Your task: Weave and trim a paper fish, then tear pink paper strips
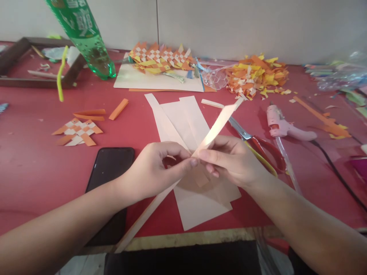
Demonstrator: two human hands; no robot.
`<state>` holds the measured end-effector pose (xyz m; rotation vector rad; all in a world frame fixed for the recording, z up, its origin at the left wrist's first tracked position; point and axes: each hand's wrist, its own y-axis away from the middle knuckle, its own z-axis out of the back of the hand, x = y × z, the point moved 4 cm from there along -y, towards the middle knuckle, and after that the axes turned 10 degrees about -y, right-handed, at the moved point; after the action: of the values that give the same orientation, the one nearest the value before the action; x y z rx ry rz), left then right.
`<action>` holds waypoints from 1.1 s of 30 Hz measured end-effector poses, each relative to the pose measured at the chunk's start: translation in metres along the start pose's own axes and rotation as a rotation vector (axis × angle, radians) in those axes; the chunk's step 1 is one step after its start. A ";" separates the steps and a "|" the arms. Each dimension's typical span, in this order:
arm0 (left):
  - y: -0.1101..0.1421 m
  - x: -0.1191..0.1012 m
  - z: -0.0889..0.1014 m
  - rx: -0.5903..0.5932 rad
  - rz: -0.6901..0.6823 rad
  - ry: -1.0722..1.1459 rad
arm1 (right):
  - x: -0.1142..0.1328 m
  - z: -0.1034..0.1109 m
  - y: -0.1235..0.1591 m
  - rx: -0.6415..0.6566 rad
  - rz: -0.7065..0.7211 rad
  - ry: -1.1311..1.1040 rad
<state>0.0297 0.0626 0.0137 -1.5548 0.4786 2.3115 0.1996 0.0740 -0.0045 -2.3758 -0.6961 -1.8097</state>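
Both hands meet over the middle of the table, pinching a long pale paper strip. My right hand grips it between thumb and fingers, and one end rises toward the upper right. My left hand pinches at the crossing point, where a strip also runs down to the lower left past the table edge. Whether these are one folded strip or two, I cannot tell. Beneath the hands lie several overlapping white paper sheets. A woven orange and white paper fish rests at the left beside folded orange strips.
A black phone lies by my left forearm. Scissors and a pink glue gun with a cord are at the right. Behind stand a green bottle, several woven fish, a heap of paper scraps and a dark frame.
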 end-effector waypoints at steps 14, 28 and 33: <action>-0.001 0.000 -0.001 0.062 0.014 0.073 | 0.006 -0.001 -0.004 -0.002 0.071 -0.069; 0.000 -0.004 0.000 0.029 -0.108 -0.090 | 0.003 -0.006 0.000 0.096 0.035 -0.012; -0.002 -0.003 0.000 0.026 -0.086 -0.072 | 0.004 -0.003 -0.001 0.047 0.048 0.016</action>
<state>0.0315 0.0639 0.0162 -1.4454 0.4140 2.2781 0.1970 0.0749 0.0000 -2.3253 -0.6665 -1.7708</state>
